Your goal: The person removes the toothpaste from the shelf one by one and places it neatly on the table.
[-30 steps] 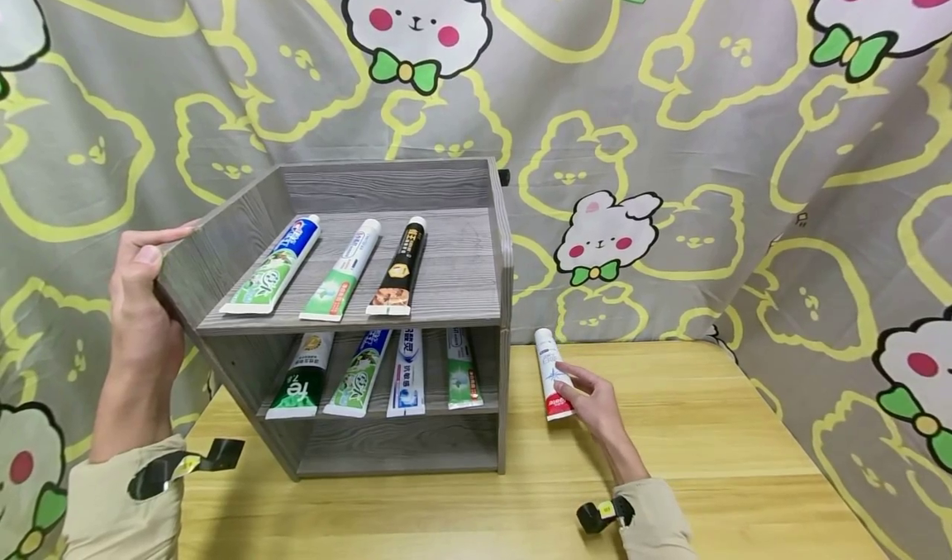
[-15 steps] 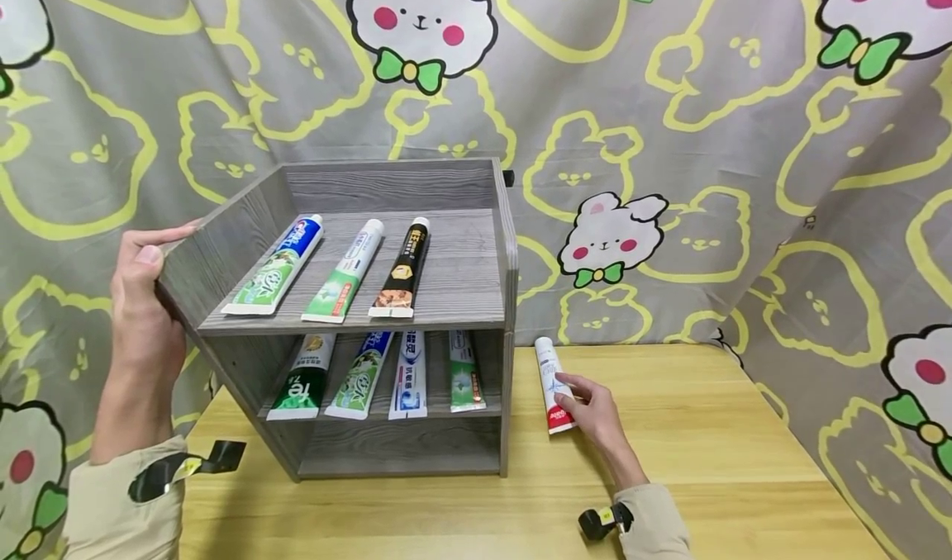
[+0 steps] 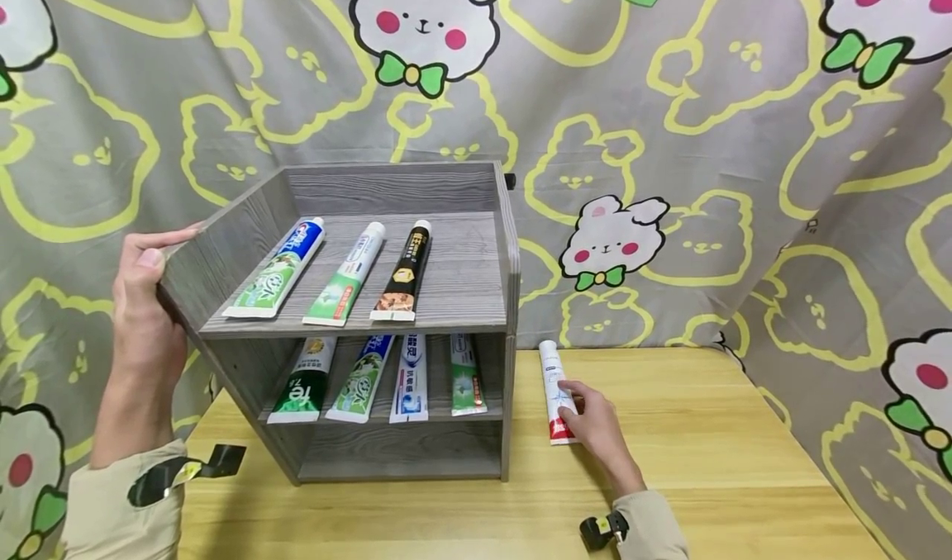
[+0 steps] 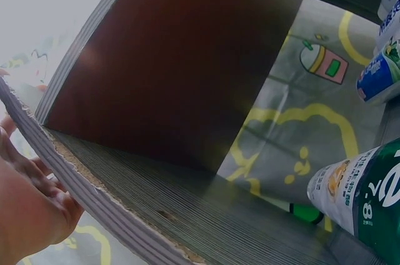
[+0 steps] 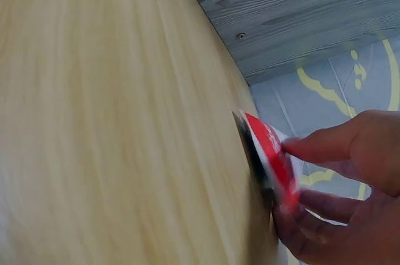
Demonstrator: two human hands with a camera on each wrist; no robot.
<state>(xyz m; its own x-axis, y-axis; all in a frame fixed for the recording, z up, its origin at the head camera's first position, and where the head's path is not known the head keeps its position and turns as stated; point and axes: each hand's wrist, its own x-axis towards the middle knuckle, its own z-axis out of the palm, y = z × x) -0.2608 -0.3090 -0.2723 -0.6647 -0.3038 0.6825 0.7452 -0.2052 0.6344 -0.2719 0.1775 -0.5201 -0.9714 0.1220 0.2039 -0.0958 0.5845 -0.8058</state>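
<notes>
My left hand (image 3: 145, 320) grips the front edge of the left side panel of a grey wood-grain shelf unit (image 3: 461, 254). To the unit's right, my right hand (image 3: 601, 428) pinches a white and red toothpaste tube (image 3: 554, 378) near its crimped end, with its cap pointing away. In the right wrist view, thumb and fingers hold the tube's red end (image 5: 270, 140) right at the tabletop. On the upper board lie a blue and green tube (image 3: 277, 271), a white and green tube (image 3: 345, 275) and a black tube (image 3: 405, 271), side by side.
Several more toothpaste tubes lie on the middle board, among them a dark green one (image 3: 301, 386) and a white and blue one (image 3: 410, 382). The unit stands on a yellow wooden table (image 3: 706, 453). A patterned curtain (image 3: 692, 180) hangs behind and at the sides.
My right hand has brought the white and red tube nearer to me and down toward the tabletop, turning it straighter. My left hand stays on the side panel.
</notes>
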